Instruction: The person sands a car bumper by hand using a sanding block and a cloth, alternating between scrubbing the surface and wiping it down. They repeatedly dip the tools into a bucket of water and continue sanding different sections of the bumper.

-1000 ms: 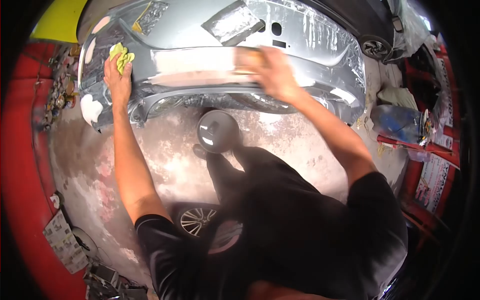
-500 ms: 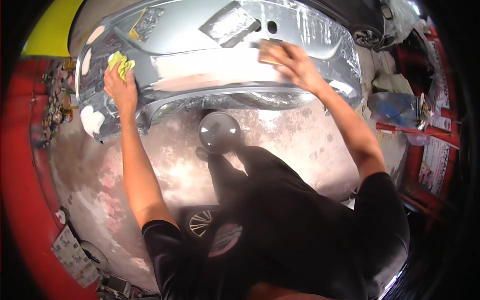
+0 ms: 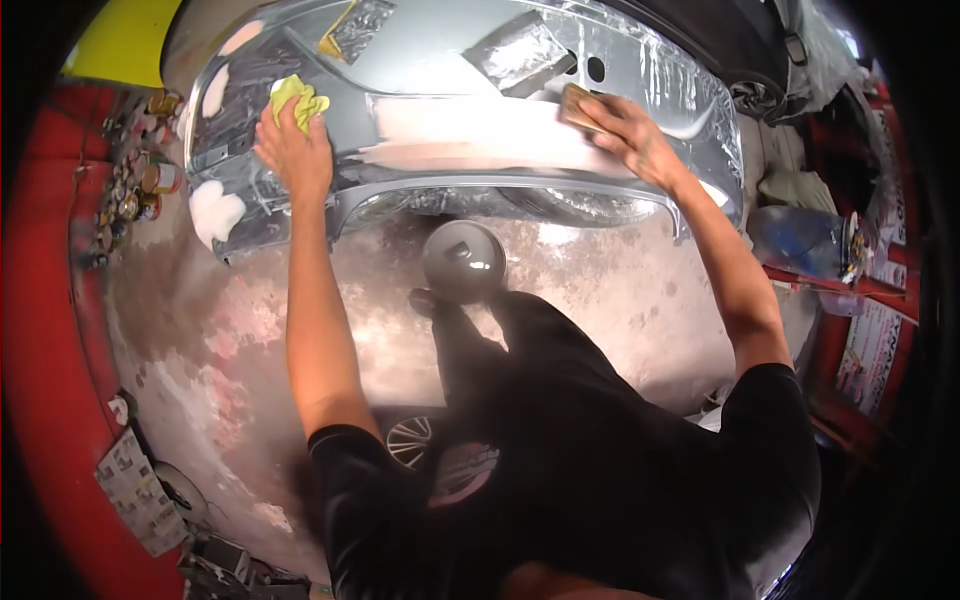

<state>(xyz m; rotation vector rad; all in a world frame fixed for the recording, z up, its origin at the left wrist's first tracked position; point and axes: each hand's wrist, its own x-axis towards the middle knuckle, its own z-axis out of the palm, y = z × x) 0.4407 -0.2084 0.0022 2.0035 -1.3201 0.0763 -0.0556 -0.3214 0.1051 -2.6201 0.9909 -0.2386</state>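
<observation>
Under the fingers of my left hand is a crumpled yellow-green cloth, pressed against the left part of a grey car body panel. My right hand is closed on a brownish sanding block, which lies against the panel at the right end of a long pinkish-white filler patch. The block's underside is hidden. A wet-looking dark sheet rests on the panel between my hands, towards the far side. Another sheet with a yellow edge lies farther left.
Below the panel's arched edge, a round grey bucket stands on the stained floor by my feet. Several cans line the red wall at left. A dark car stands beyond the panel. A plastic-like container is at right.
The whole view has shifted, so panel and bucket appear farther right. My right hand has moved slightly along the filler with the block. The left hand keeps the cloth at about the same spot.
</observation>
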